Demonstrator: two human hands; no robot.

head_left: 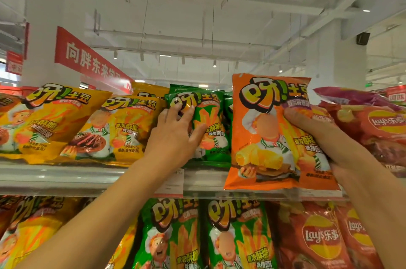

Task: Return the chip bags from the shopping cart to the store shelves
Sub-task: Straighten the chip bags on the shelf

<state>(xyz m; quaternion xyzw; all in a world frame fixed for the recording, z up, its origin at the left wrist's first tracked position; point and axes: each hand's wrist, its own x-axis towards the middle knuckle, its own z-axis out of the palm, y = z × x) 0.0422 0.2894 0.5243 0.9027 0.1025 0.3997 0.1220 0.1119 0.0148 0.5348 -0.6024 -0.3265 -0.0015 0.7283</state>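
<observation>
An orange chip bag (pixel 263 134) stands upright at the front of the top shelf (pixel 66 177), its lower edge hanging over the shelf lip. My right hand (pixel 316 137) grips its right side, thumb across the front. My left hand (pixel 178 134) lies with spread fingers on the front of a green chip bag (pixel 211 115) that stands on the same shelf just left of the orange one. The shopping cart is out of view.
Yellow chip bags (pixel 50 119) fill the top shelf to the left; red Lay's bags (pixel 377 128) sit to the right. The lower shelf holds yellow, green (pixel 237 235) and red Lay's bags (pixel 318 238). A price tag (pixel 173 183) hangs on the shelf edge. A red banner (pixel 87 57) hangs behind.
</observation>
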